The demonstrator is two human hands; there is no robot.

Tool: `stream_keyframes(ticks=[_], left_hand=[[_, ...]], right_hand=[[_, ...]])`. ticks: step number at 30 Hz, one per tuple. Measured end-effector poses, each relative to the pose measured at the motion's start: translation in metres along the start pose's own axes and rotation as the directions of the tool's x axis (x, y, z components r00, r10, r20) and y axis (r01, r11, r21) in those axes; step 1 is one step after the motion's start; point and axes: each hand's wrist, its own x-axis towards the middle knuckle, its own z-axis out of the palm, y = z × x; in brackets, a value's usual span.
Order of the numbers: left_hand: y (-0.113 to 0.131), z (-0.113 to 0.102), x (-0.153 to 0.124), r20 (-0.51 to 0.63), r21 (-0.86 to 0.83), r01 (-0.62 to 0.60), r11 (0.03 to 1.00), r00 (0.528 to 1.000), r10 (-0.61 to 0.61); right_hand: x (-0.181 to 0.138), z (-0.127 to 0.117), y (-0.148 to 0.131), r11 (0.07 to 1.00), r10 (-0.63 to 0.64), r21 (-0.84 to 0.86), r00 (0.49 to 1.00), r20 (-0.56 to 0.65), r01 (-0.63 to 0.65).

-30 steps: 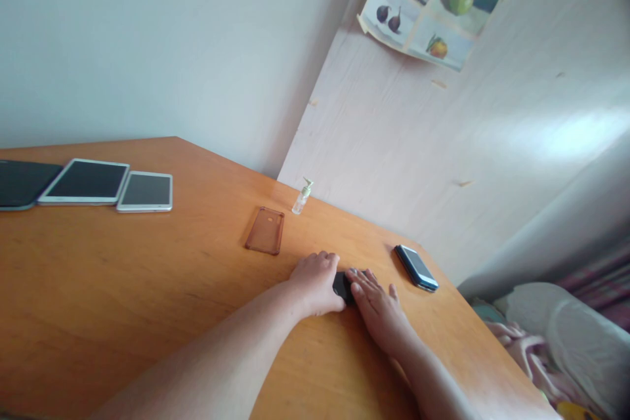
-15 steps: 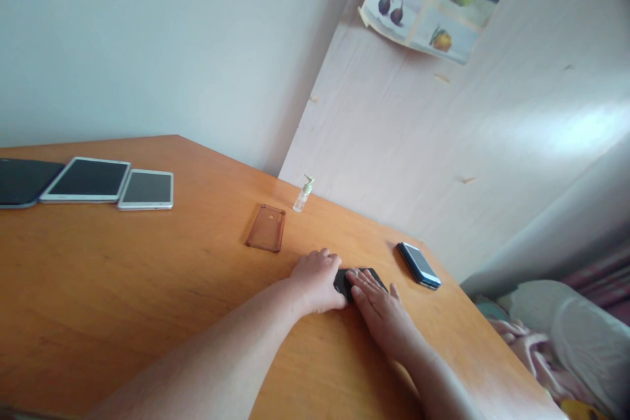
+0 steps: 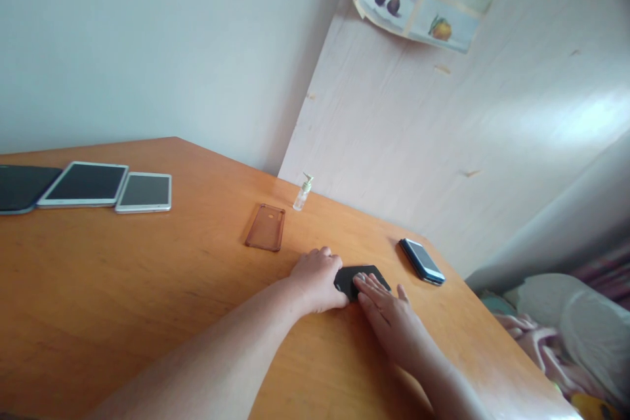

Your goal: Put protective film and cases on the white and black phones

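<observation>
A dark smartphone point(image 3: 348, 281) lies flat on the wooden desk, partly covered by both hands. My left hand point(image 3: 319, 281) is closed on its left end, with the thumb at the near edge and the fingers at the far edge. Stretched out and close together, the fingers of my right hand point(image 3: 386, 308) rest on the phone's upper face, and that thumb stands apart. Whether anything thin lies under those fingertips is hidden. Beyond my left hand is a brown translucent phone case point(image 3: 266, 228), and behind it stands a small clear pump bottle point(image 3: 303, 192).
To the right, a stack of phones point(image 3: 422, 261) lies near the desk's edge. At far left, two white-framed tablets point(image 3: 87, 182) and a dark tablet point(image 3: 24, 187) lie side by side. The wooden desk point(image 3: 147, 275) meets a wall behind. Bedding point(image 3: 566, 335) is beyond the right edge.
My right hand has slid slightly right along the phone, showing more of its dark surface. My left hand keeps its hold. The camera view has shifted a little.
</observation>
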Motion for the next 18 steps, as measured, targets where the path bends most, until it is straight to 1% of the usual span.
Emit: stream_keyframes(ticks=[2, 3, 5, 7, 9, 11, 13, 14, 16, 18], left_hand=[[0.000, 0.000, 0.000, 0.008, 0.000, -0.003, 1.000, 1.000, 0.003], [0.000, 0.000, 0.001, 0.009, -0.002, -0.005, 1.000, 1.000, 0.005], [0.000, 0.000, 0.001, 0.009, -0.002, -0.007, 1.000, 1.000, 0.007], [0.000, 0.000, 0.001, 0.011, 0.004, -0.004, 1.000, 1.000, 0.004], [0.001, 0.000, 0.001, 0.020, 0.010, 0.000, 1.000, 1.000, -0.001], [0.001, 0.000, 0.000, 0.021, 0.014, 0.000, 1.000, 1.000, -0.001], [0.001, -0.001, 0.000, 0.016, 0.016, -0.003, 1.000, 1.000, 0.002], [0.001, -0.001, 0.000, 0.012, 0.016, -0.003, 1.000, 1.000, 0.003], [0.001, -0.002, 0.000, 0.014, 0.017, -0.001, 1.000, 1.000, 0.000], [0.002, -0.003, -0.001, 0.020, 0.018, 0.004, 1.000, 1.000, -0.004]], right_hand=[[0.004, 0.000, 0.012, 0.990, 0.136, -0.043, 0.990, -0.031, -0.137], [0.005, 0.000, 0.018, 0.980, 0.184, -0.066, 0.982, -0.046, -0.187], [0.006, 0.001, 0.023, 0.970, 0.208, -0.113, 0.976, -0.060, -0.213], [0.003, 0.002, 0.019, 0.977, 0.142, -0.151, 0.988, -0.054, -0.149], [-0.001, 0.003, 0.007, 0.986, 0.031, -0.160, 0.999, -0.036, -0.037], [-0.005, 0.003, -0.003, 0.987, -0.071, -0.143, 0.997, -0.016, 0.068], [-0.007, 0.003, -0.007, 0.986, -0.122, -0.117, 0.993, 0.001, 0.121], [-0.007, 0.003, -0.005, 0.987, -0.116, -0.110, 0.993, 0.004, 0.115], [-0.005, 0.002, 0.005, 0.993, -0.031, -0.113, 1.000, -0.007, 0.030], [-0.001, 0.002, 0.019, 0.985, 0.109, -0.129, 0.993, -0.039, -0.113]])
